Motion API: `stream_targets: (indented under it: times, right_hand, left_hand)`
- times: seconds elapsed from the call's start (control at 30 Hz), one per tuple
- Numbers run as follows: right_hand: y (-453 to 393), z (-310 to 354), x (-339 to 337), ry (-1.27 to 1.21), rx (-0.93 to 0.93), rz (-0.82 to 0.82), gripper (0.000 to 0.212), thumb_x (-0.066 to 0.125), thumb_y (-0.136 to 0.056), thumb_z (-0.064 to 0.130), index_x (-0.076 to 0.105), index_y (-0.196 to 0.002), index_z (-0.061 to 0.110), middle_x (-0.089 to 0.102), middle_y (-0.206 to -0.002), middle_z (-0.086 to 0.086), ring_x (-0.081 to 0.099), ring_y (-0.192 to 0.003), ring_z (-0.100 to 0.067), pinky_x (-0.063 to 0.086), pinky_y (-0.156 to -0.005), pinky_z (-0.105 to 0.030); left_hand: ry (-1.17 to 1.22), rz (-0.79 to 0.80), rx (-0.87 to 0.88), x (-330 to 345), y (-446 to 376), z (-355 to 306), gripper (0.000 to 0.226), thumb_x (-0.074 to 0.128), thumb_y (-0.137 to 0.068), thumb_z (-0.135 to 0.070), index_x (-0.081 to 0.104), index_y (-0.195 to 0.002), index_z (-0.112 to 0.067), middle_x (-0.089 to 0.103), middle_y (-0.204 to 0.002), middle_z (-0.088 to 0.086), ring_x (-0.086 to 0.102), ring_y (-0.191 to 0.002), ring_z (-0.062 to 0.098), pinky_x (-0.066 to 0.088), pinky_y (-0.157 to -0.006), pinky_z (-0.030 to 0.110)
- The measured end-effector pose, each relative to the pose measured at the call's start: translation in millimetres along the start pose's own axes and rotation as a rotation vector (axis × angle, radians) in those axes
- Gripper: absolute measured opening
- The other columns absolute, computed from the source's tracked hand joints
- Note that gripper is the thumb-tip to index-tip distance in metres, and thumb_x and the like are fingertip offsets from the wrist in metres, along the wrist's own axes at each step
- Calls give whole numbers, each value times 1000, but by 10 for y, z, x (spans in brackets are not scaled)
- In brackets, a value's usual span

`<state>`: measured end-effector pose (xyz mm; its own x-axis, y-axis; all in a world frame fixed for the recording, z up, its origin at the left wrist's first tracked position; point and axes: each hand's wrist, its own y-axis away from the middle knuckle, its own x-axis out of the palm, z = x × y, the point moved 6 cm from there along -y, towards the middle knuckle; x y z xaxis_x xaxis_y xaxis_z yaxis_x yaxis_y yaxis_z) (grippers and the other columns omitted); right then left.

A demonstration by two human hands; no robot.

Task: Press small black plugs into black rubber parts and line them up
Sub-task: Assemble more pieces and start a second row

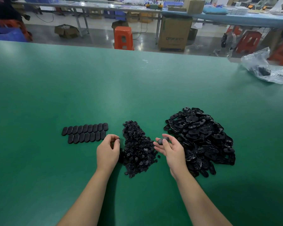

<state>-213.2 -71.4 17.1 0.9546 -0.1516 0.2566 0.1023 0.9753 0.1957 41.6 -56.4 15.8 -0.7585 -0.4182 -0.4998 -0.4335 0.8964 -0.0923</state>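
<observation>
Just below frame centre, the left hand point(108, 150) pinches a small black plug point(118, 138) between curled fingertips, at the left edge of the plug pile point(137, 147). The right hand point(169, 148) grips a rubber part point(162, 140), beside the big heap of parts point(201, 139) on the right. Two lined-up rows point(85, 132) lie just left of the left hand on the green table point(104, 79). The plug is mostly hidden by the fingers.

Soft overhead glare, wide-angle edge distortion

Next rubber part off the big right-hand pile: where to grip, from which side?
Probably take one from the top of the rubber part pile, coming from above. Pinch its long flat edges with the fingers: those on the crest lie loose and exposed, while lower ones are overlapped and pinned.
</observation>
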Motion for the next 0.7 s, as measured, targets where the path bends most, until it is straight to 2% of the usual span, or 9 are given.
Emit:
stream_targets:
  times: [0.07,0.2,0.3,0.4,0.5,0.6,0.7]
  right_hand:
    - [-13,-20,-23,7,5,-24,13,46,-107,8,58,-111,6,74,-107,-20,76,-92,-27,62,-76,-29]
    - [17,-61,-53,-1,5,-18,17,37,-110,13,53,-109,9,76,-100,-16,76,-90,-29,62,-72,-30]
    - [31,-81,-77,51,-32,-6,17,34,-111,13,51,-108,11,77,-97,-12,76,-86,-28,61,-68,-30]
    - [15,-104,-95,133,-59,-9,16,40,-109,14,55,-105,10,77,-96,-12,75,-82,-26,60,-64,-32]
    - [5,-148,-133,285,-92,-32,13,52,-106,19,64,-101,16,77,-86,-4,68,-67,-18,59,-68,-37]
    - [2,-165,-126,294,-95,-15,13,55,-104,16,68,-104,14,77,-87,-5,67,-66,-19,58,-65,-36]
    - [-5,-168,-93,198,-76,-10,16,53,-104,7,68,-110,7,77,-88,-9,72,-72,-20,57,-58,-29]
  left_hand:
    - [-5,3,1,3,1,1,17,63,-95,-16,62,-87,-32,66,-71,-8,58,-62,4,42,-53,11]
    - [-2,2,3,0,5,5,17,63,-95,-17,63,-87,-32,65,-69,-8,55,-57,3,40,-50,12]
    - [-21,-3,4,-10,9,-5,15,64,-94,-18,65,-88,-32,64,-72,-10,55,-61,2,39,-53,16]
    - [-19,-35,8,-47,12,-25,13,66,-93,-18,67,-90,-30,62,-76,-10,55,-66,5,39,-57,18]
    - [-3,-32,8,-73,22,-64,14,67,-92,-18,69,-88,-31,63,-74,-8,54,-65,7,39,-56,15]
    - [60,33,11,33,75,-222,17,70,-91,-20,71,-85,-36,65,-67,-7,54,-57,2,39,-52,12]
    - [129,159,60,272,175,-532,22,74,-88,-18,72,-81,-39,70,-74,-25,63,-69,-6,42,-63,5]
